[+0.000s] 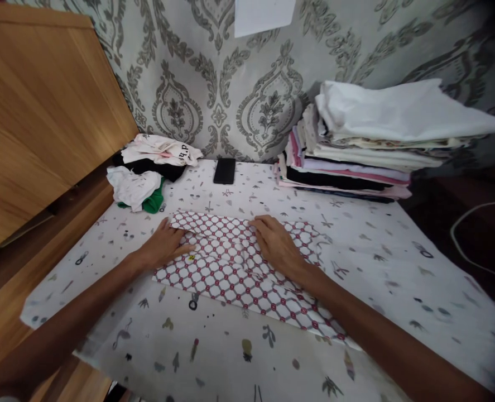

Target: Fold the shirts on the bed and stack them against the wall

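A white cloth (230,273) with a red and grey lattice pattern lies partly folded on the printed sheet, wrinkled in the middle. Which kind of garment it is, I cannot tell. My left hand (166,245) grips the cloth's far left corner, its thumb stretched over the fabric near a small yellow mark. At the far edge, right of the middle, the fingers of my right hand (274,245) are bent onto the fold and hold it. Its palm and wrist hide part of the cloth's right side.
A tall stack of folded clothes (356,162) stands at the back right, with a white cloth on top. Crumpled clothes (147,167) lie at the back left. Between them is a black phone (224,171). A wooden cabinet (50,106) borders the left; patterned wallpaper (217,72) rises behind.
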Motion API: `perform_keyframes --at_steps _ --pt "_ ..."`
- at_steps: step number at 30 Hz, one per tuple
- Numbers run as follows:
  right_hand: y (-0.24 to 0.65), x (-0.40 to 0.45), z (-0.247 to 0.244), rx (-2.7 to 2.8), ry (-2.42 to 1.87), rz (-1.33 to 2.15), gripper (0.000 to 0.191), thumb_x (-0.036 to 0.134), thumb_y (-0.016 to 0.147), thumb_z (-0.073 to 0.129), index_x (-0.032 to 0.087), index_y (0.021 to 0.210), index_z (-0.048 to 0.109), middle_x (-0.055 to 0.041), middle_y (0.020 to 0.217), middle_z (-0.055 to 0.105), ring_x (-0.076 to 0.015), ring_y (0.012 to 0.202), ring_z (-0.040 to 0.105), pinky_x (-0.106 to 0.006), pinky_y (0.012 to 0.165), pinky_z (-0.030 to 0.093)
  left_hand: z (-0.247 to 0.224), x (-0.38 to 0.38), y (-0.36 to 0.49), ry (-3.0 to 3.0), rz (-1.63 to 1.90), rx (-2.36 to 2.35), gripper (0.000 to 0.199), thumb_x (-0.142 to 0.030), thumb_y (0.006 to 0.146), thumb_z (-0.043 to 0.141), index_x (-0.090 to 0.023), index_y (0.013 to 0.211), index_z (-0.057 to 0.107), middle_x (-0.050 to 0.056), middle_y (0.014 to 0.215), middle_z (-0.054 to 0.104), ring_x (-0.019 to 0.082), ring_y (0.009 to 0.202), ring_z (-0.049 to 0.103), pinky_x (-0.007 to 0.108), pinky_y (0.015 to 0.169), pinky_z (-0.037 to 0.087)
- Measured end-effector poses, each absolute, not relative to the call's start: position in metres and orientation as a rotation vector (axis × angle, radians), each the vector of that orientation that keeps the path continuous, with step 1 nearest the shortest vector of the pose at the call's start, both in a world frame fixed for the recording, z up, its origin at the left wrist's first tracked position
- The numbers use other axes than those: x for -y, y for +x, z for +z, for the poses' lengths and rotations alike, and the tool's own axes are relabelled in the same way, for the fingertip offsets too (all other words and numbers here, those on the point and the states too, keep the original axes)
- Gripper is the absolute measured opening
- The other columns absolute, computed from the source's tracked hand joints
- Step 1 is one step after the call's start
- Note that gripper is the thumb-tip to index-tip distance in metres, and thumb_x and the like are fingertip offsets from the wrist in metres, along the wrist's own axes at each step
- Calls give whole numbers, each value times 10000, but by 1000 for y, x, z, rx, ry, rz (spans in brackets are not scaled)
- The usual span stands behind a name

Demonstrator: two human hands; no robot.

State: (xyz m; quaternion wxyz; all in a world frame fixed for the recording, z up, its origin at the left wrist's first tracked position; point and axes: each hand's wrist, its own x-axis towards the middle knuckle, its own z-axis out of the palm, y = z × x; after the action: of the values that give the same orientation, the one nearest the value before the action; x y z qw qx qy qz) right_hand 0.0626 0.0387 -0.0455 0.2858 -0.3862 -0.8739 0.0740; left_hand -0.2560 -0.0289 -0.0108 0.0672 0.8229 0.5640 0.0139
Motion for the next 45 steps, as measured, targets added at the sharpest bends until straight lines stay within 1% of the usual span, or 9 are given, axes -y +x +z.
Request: perform_keyframes --at_steps 3,7,11,14,20,28,34,39,45 --pt "70 -40 -47 2373 -1071 127 359 186 974 344 151 1145 657 -177 1171 629 -299 1074 599 -476 934 524 -6 32 -276 2353 39 -1921 659 -635 974 315 -145 1372 506 199 1493 490 348 1424 400 554 1156 302" --pt "79 -39 -44 2378 -1151 112 419 232 990 305 142 1209 651 -182 1267 627 -307 1174 588 -499 1018 490 13 30 -284 2175 111 -2283 611 -523 995 291 -82 1350 520 253 1453 511 377 1354 488 552 1077 415" --pt "86 -35 -41 2408 -1242 112 509 328 1022 255 102 1339 583 -199 1410 566 -308 1331 508 -506 1116 419 14 24 -253 2378 364 -2115 673 -526 1010 264 -61 1485 367 231 1592 334 311 1493 298 490 1198 289" --pt "92 -32 -45 2454 -1372 97 584 418 1030 248 70 1428 496 -211 1501 480 -323 1419 416 -530 1163 350 -8 23 -227 2471 308 -1867 750 -589 1000 275 -66 1537 281 216 1636 241 294 1535 178 477 1230 219" --pt "102 -31 -50 2433 -1527 117 634 474 1020 304 43 1465 439 -234 1545 411 -328 1468 338 -533 1200 279 -37 26 -233 2421 147 -1903 760 -608 997 247 -103 1566 254 194 1636 255 300 1536 174 528 1231 168" --pt "112 -17 -43 2410 -1440 207 607 475 1014 349 133 1515 380 -175 1610 323 -319 1513 237 -565 1217 221 -29 36 -250 2313 105 -2006 758 -588 988 236 -106 1572 246 179 1652 211 299 1540 158 548 1220 179" --pt "142 25 -29 2374 -1454 206 572 445 1021 345 113 1479 435 -192 1607 320 -315 1509 254 -559 1210 255 -15 56 -256 2356 123 -2062 728 -564 995 228 -94 1546 294 230 1628 249 348 1524 199 601 1191 196" --pt "152 54 -33 2351 -1411 209 535 444 1034 333 174 1480 457 -151 1586 380 -284 1493 304 -549 1207 283 -7 73 -223 2643 229 -1729 592 -500 1032 224 -192 1508 392 135 1608 353 282 1521 235 511 1227 188" --pt "147 64 -41 2303 -1390 211 505 427 1018 386 151 1411 543 -170 1537 451 -293 1457 375 -564 1189 314 -33 93 -230 2760 109 -1625 683 -564 1024 238 -212 1607 177 124 1622 327 269 1494 312 480 1221 235"
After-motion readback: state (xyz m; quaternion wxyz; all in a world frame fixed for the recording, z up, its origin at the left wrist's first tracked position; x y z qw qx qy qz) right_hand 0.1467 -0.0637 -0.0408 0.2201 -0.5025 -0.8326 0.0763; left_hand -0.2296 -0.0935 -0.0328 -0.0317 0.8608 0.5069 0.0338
